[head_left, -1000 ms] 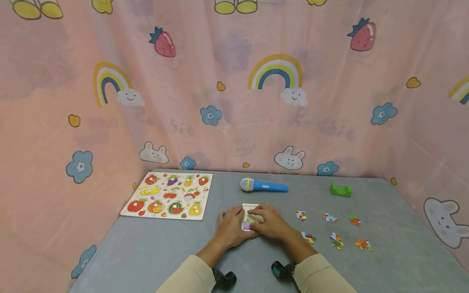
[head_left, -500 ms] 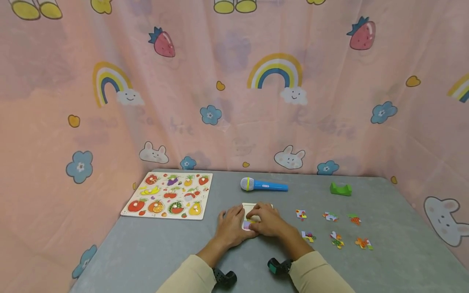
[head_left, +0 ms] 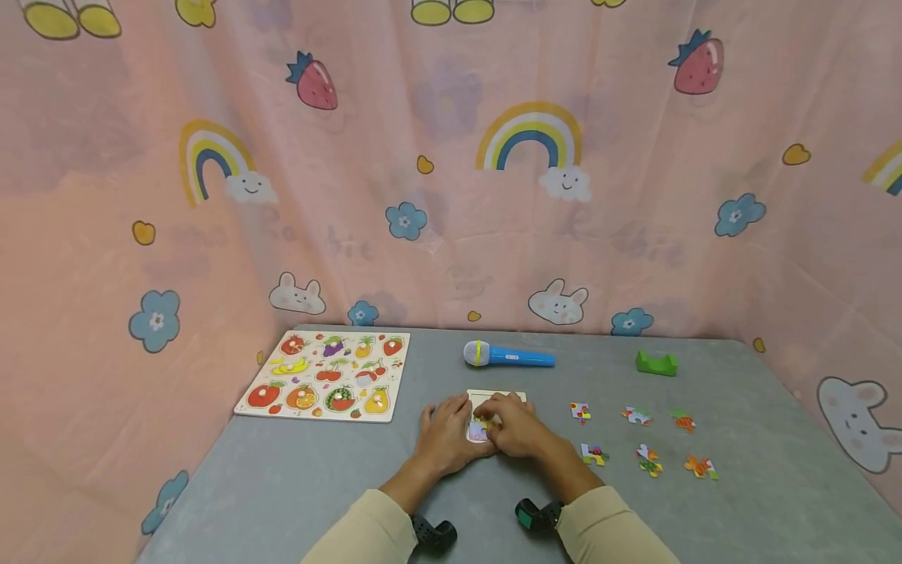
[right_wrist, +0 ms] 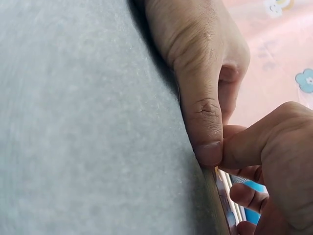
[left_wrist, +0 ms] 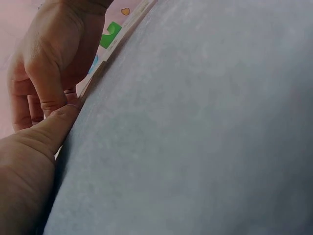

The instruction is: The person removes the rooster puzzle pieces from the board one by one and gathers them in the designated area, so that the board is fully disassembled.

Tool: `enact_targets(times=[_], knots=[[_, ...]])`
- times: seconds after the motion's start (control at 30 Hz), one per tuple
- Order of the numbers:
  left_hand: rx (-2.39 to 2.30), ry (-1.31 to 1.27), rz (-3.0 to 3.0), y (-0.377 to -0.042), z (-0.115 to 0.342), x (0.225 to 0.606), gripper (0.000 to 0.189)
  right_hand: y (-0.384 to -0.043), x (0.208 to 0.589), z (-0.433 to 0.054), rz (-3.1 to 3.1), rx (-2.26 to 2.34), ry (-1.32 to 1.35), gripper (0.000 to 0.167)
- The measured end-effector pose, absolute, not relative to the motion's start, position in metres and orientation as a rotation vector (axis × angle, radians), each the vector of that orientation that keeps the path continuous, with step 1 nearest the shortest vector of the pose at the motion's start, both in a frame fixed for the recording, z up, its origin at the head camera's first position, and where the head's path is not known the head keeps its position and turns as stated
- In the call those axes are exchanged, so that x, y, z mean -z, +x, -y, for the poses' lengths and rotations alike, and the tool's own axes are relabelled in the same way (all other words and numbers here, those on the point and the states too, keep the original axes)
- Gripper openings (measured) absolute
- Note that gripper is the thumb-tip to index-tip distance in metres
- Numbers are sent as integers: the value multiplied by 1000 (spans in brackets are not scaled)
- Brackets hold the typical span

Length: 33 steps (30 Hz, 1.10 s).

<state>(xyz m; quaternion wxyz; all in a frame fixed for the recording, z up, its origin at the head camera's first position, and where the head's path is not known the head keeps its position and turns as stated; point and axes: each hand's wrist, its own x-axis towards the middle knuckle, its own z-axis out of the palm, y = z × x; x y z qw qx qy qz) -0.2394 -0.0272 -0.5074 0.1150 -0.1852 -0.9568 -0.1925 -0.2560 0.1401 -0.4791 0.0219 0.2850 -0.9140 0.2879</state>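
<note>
Left hand holding a puzzle tray on a grey desk, right hand bent over it, cannot tell whether its fingers pinch anything

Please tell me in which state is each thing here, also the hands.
Small tray: partly filled.
Loose puzzle pieces: six, lying apart.
Left hand: holds the tray's edges.
Right hand: fingers bent over tray; grip unclear.
Fruit board: lying flat.
Microphone: lying down; on or off unclear.
Green stand: hollow side up.
</note>
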Motion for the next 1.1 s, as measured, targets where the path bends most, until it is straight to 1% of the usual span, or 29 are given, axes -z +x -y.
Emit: enact_targets(times=[0.43, 0.67, 0.93, 1.1], knots=[[563, -549, 2804, -240, 29, 508, 84, -258, 482, -143, 2827, -942, 949, 37], [529, -560, 2797, -239, 28, 507, 82, -262, 475, -144, 2856, -959, 1034, 42], [557, -556, 2793, -238, 28, 506, 82, -262, 467, -141, 2892, -907, 1130, 42], [557, -552, 2795, -238, 28, 505, 83, -260, 468, -143, 2869, -833, 1103, 41]])
